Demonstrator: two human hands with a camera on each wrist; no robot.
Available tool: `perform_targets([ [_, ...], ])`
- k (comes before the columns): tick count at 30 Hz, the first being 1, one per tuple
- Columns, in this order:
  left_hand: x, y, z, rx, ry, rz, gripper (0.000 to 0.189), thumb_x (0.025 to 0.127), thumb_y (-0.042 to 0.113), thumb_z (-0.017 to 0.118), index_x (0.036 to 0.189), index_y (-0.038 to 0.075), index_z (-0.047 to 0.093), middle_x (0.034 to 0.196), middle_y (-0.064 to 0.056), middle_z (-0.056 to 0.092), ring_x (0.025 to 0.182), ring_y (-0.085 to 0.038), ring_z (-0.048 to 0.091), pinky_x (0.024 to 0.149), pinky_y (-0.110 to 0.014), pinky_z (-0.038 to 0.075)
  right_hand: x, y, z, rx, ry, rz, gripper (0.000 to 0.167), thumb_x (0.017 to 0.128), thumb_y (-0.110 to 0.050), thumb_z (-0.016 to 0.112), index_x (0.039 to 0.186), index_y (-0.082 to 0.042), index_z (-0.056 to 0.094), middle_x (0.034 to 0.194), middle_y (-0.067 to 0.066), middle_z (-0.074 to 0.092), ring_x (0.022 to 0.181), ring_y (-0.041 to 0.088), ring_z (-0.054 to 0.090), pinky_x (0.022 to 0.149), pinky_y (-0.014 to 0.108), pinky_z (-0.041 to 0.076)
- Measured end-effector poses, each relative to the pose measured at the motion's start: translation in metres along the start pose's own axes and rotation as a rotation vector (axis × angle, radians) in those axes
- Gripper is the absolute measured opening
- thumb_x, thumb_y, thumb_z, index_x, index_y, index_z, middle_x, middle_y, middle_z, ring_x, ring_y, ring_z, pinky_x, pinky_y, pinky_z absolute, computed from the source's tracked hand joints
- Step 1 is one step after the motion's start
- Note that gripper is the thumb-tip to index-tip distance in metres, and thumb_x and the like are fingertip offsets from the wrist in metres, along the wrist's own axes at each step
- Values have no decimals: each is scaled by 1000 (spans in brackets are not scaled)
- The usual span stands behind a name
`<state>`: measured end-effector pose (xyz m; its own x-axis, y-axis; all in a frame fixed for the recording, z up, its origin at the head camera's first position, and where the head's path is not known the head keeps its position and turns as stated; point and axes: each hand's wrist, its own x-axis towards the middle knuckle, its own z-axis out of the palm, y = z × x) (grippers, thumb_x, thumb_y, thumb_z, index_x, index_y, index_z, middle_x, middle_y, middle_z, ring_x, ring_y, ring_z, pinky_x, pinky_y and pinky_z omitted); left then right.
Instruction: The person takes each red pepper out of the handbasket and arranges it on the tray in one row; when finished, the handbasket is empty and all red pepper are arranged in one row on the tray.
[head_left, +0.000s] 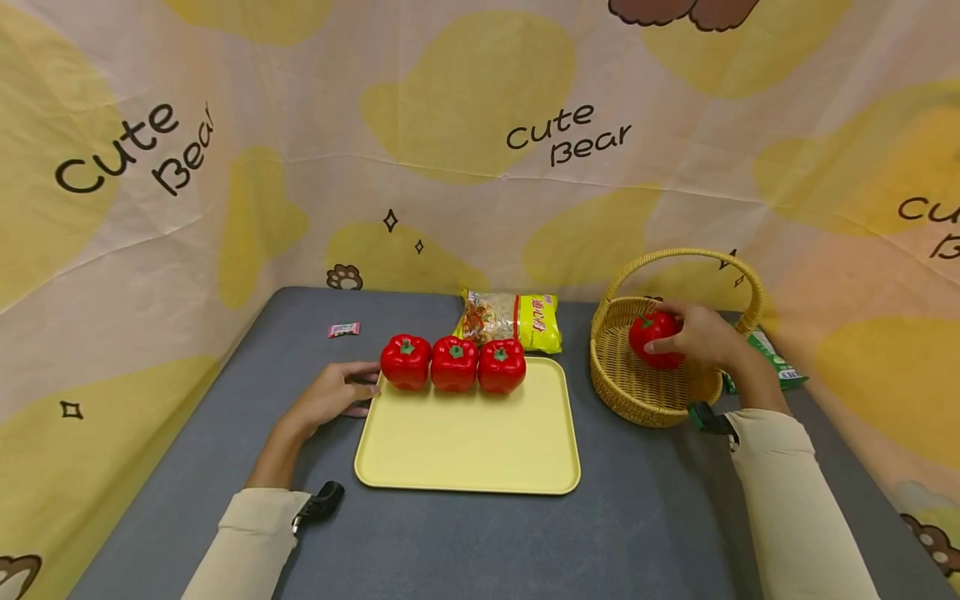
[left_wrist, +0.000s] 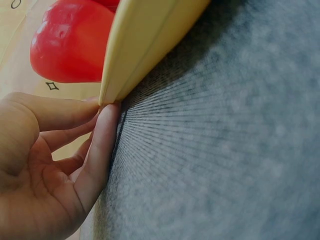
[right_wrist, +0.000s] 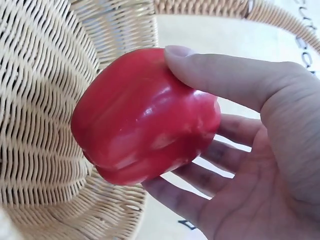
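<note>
My right hand (head_left: pixel 697 335) grips a red bell pepper (right_wrist: pixel 145 117) at the mouth of the wicker basket (head_left: pixel 626 400), thumb on one side and fingers round the other. Its green stem shows in the head view. At the far left corner of the yellow tray (head_left: pixel 465 446), my left hand (head_left: pixel 333 394) pinches the rim between thumb and finger, as the left wrist view shows. Three more red bell peppers, a left one (head_left: pixel 406 363), a middle one (head_left: pixel 454 365) and a right one (head_left: pixel 502 367), stand in a row along the tray's far edge, stems up.
A yellow food packet (head_left: pixel 510 321) lies behind the tray. Beyond the left hand is a small pink wrapped candy (head_left: pixel 344 330). Partly hidden by the right arm, a green packet (head_left: pixel 780 367) lies right of the basket. The basket's tall handle (head_left: pixel 678 252) arches above it.
</note>
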<state>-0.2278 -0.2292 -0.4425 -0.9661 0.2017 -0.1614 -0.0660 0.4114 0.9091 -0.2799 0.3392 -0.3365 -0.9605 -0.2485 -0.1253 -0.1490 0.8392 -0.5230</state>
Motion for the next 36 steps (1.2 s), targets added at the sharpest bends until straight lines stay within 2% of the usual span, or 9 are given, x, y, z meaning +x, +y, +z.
perform_targets([
  [4,0,-1,0,6,2,-4,53,102,10,64,152,-4,53,141,-27,60,110,-25,69,80,-33,66,-12,-6,3,-21,38,-10,87,95,-40,79,159,2,38,143,32,54,123,46,59,98,60,55],
  [11,1,-1,1,-2,1,-6,53,102,11,63,152,-4,53,141,-27,59,112,-26,68,80,-34,66,-39,-18,6,39,106,-45,86,96,-38,79,161,-3,37,155,31,43,133,54,49,102,69,50],
  [17,1,-2,0,-3,-4,-8,54,103,11,62,153,-4,52,142,-27,59,114,-26,68,81,-33,66,-58,-30,12,84,154,-65,83,96,-35,79,162,-8,38,156,28,45,132,52,52,101,69,52],
  [20,1,-1,0,-9,-5,-6,53,103,10,62,153,-4,52,142,-27,59,114,-26,69,81,-33,66,-64,-37,15,128,159,-78,83,95,-32,80,163,-12,38,156,25,45,130,50,54,100,64,55],
  [26,1,-1,0,-9,-9,-2,53,102,9,62,152,-5,52,141,-28,60,111,-24,69,81,-32,66,-63,-53,27,196,142,-132,81,94,-25,81,162,-10,38,154,22,47,130,45,56,99,51,58],
  [36,2,-2,-1,1,-5,5,52,102,8,61,152,-6,52,141,-28,60,112,-23,68,81,-32,66,-44,-83,53,270,100,-156,83,89,-24,84,159,-9,41,151,20,53,130,45,58,102,59,58],
])
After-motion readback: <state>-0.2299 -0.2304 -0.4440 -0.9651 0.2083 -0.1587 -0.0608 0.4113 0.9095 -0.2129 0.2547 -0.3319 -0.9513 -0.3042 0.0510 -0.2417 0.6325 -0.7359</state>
